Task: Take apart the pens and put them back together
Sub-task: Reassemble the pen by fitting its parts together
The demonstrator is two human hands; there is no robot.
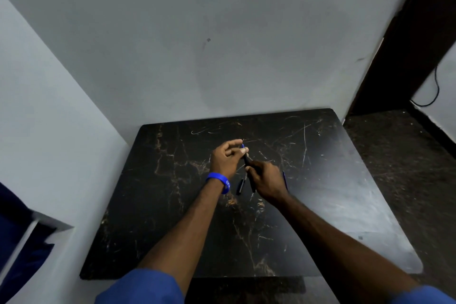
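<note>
A dark pen (246, 161) with a blue end is held between both hands above the middle of the black marble table (172, 205). My left hand (226, 158), with a blue wristband, pinches the pen's upper blue end with its fingertips. My right hand (265, 180) grips the pen's lower part. A dark pen cap (240, 186) lies on the table just below the hands. Another dark pen piece (253, 186) lies beside it, partly hidden by my right hand. A thin blue part (284, 178) shows at the right edge of my right hand.
The table stands in a corner, with grey walls behind and to the left. Its right edge drops to a dark floor (407, 160). A dark door frame (407, 44) and a black cable (435, 91) are at the far right. Blue cloth (19, 242) lies at the lower left.
</note>
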